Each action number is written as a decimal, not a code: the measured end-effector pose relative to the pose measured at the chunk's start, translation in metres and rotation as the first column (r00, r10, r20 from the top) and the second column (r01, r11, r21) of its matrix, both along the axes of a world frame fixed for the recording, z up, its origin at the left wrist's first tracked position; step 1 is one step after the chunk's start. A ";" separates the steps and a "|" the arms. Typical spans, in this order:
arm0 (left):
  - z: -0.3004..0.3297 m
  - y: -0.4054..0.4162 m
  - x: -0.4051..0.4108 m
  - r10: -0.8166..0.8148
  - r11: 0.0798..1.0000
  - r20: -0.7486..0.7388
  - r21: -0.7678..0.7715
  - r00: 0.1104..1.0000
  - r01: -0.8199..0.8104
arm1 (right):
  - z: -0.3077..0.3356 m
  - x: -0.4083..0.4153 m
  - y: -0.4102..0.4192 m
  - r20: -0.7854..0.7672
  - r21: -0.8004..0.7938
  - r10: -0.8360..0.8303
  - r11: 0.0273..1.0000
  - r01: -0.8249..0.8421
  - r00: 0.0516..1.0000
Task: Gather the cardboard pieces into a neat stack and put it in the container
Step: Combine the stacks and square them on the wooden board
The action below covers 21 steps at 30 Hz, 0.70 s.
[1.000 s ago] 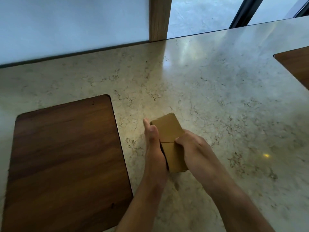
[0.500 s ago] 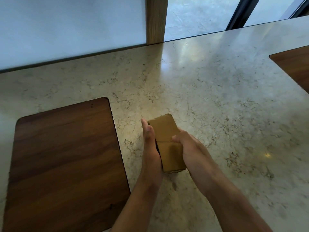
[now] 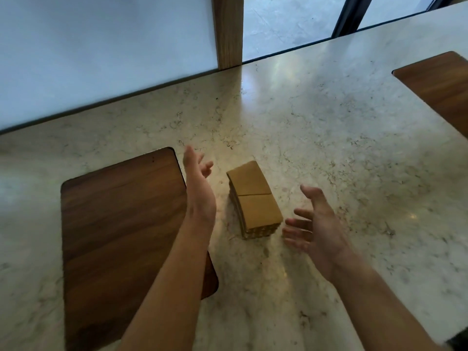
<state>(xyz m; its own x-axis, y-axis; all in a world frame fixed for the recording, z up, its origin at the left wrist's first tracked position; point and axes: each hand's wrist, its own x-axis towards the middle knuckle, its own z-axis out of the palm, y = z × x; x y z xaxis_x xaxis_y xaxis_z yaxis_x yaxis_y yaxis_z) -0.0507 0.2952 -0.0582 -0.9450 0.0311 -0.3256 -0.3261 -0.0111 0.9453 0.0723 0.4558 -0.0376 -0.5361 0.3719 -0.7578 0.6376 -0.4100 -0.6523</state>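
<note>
A stack of brown cardboard pieces (image 3: 254, 198) stands on the marble counter (image 3: 329, 138), its top layer made of two pieces lying end to end. My left hand (image 3: 198, 183) hovers just left of the stack, fingers straight, edge-on to the camera, touching nothing. My right hand (image 3: 312, 224) hovers to the right of the stack's near end, palm turned toward it, fingers spread and empty. No container is in view.
A dark wooden board (image 3: 119, 224) is set in the counter on the left, under my left forearm. A second wooden board (image 3: 440, 84) lies at the right edge. A wooden post (image 3: 228, 31) and a window wall stand behind the counter.
Both hands have let go of the stack and moved outward to either side of it. The stack stays standing on the counter.
</note>
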 end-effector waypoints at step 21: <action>0.028 0.032 -0.023 -0.575 0.459 0.390 -0.574 0.719 0.678 | -0.001 -0.015 -0.084 -0.062 -0.424 -0.551 0.769 0.478 0.832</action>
<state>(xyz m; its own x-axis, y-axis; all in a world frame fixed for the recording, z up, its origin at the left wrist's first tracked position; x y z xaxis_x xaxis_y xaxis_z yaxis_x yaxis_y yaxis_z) -0.0740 0.3268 -0.0301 -0.7077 0.3376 -0.6206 -0.0989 0.8224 0.5602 0.0575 0.3721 -0.0386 -0.4812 0.3367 -0.8093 0.1512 -0.8776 -0.4550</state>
